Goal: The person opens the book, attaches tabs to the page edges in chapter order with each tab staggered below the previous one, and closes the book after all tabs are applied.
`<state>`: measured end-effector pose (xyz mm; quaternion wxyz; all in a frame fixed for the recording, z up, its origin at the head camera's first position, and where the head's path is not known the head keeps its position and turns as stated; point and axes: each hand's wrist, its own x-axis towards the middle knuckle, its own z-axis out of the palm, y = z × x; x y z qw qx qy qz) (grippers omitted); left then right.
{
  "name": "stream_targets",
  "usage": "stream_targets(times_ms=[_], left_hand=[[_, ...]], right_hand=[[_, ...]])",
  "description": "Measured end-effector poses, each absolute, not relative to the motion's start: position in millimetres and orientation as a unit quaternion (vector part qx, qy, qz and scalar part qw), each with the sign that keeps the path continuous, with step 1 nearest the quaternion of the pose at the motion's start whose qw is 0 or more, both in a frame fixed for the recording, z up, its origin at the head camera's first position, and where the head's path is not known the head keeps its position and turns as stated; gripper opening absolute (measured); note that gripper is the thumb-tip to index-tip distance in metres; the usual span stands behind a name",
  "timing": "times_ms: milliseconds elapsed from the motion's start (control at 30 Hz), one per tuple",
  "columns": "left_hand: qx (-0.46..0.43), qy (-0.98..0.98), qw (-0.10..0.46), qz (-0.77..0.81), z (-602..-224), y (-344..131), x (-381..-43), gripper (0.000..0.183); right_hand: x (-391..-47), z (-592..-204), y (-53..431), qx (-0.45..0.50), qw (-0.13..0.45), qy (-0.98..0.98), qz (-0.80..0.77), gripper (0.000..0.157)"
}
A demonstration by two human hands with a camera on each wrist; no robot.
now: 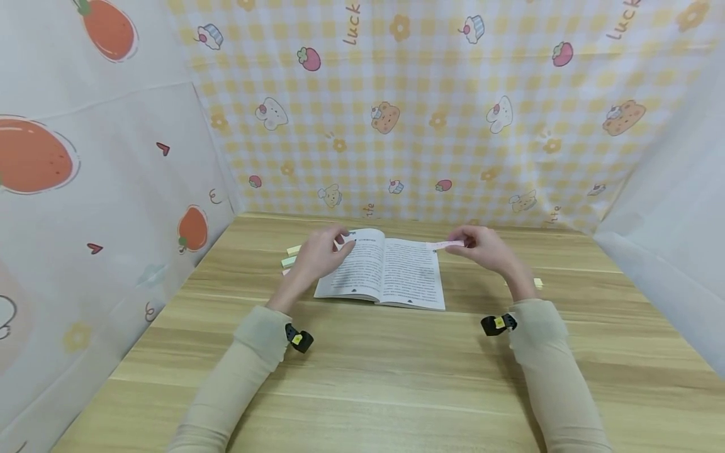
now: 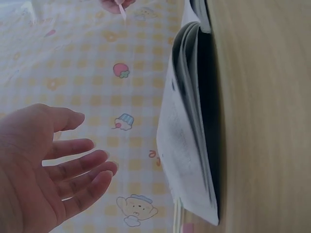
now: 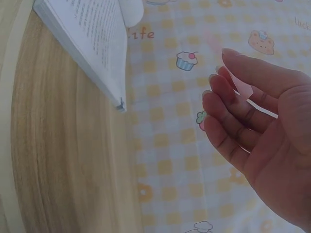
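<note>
An open book (image 1: pixel 410 277) with printed pages lies on the wooden table, its spine in the middle. My right hand (image 1: pixel 484 245) pinches a narrow pink paper strip (image 1: pixel 447 245) between thumb and fingers, just off the book's upper right corner. The right wrist view shows the pink strip (image 3: pixel 242 87) between thumb and index finger, the other fingers loosely bent. Over the left page is my left hand (image 1: pixel 323 251), fingers apart. In the left wrist view this hand (image 2: pixel 53 170) holds nothing and stands clear of the book (image 2: pixel 182 131).
Yellow (image 1: pixel 293 250), green (image 1: pixel 289 262) and pink tabs stick out from the book's left side. A small pale yellow paper piece (image 1: pixel 538 282) lies beside my right wrist. A patterned cloth (image 1: pixel 419 151) hangs behind the table.
</note>
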<state>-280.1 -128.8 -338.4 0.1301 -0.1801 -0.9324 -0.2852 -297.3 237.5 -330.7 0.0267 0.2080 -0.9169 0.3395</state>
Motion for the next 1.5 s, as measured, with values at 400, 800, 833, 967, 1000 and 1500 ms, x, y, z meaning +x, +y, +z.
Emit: stream_targets(times_ms=[400, 800, 833, 967, 1000, 1500], left_hand=[[-0.197, -0.941, 0.105, -0.253, -351.6, -107.6, -281.6, 0.036], [-0.236, -0.937, 0.065, -0.250, -360.0, -78.9, -282.1, 0.034], [-0.240, -0.937, 0.064, -0.248, -361.1, -77.0, -282.1, 0.034], [-0.251, -0.936, 0.067, -0.238, -367.6, -70.7, -283.8, 0.031], [-0.253, -0.935, 0.069, -0.237, -368.6, -69.3, -284.1, 0.031], [-0.264, -0.940, 0.045, -0.210, -367.3, -45.2, -279.2, 0.031]], right_hand=[[-304.3, -346.4, 241.0, 0.210, 0.017, -0.914, 0.347, 0.021], [-306.0, -353.7, 248.6, 0.217, -0.003, -0.913, 0.346, 0.021], [-306.1, -353.9, 248.7, 0.217, -0.003, -0.912, 0.347, 0.022], [-307.7, -355.3, 248.6, 0.210, -0.012, -0.913, 0.349, 0.024], [-308.3, -355.7, 248.7, 0.209, -0.014, -0.914, 0.348, 0.025], [-314.9, -370.8, 252.6, 0.220, -0.038, -0.908, 0.355, 0.013]])
